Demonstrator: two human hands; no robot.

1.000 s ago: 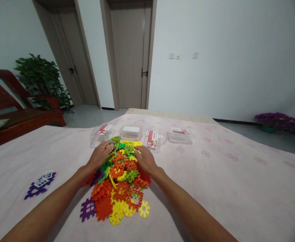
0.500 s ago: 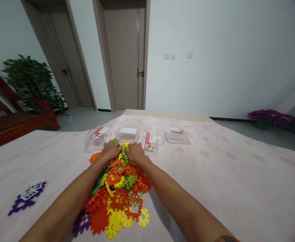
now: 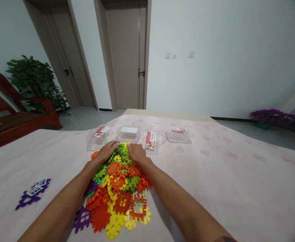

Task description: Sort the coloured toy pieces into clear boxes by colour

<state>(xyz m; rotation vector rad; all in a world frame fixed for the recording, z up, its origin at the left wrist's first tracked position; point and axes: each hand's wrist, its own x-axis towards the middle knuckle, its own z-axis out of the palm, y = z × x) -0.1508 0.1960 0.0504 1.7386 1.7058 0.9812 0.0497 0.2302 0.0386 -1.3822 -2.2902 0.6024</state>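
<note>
The left hand (image 3: 108, 151) and the right hand (image 3: 137, 153) rest on the far end of a pile of plastic pieces (image 3: 120, 183), one on each side and apart from each other, as I watch over the head camera. Their fingers stretch over the pile's far edge; from here I cannot tell whether either hand is clamped on a piece. The pile, mostly orange, yellow and green, lies between the forearms on a pink-patterned cloth (image 3: 212, 188). At its near end I see an orange square frame (image 3: 132, 205), a yellow notched disc (image 3: 115, 227) and, on the left, a purple window piece (image 3: 78, 221). Well left of the pile, white lattice pieces (image 3: 34, 191) lie on dark purple pieces (image 3: 34, 199). Just beyond the pile I count four clear containers (image 3: 179, 137), the rightmost set off to the right. Far beyond the pile stand two doors (image 3: 127, 60), with a leafy plant (image 3: 34, 79) and wooden bench (image 3: 23, 119) to its far left, and purple flowers (image 3: 273, 116) to its far right.
</note>
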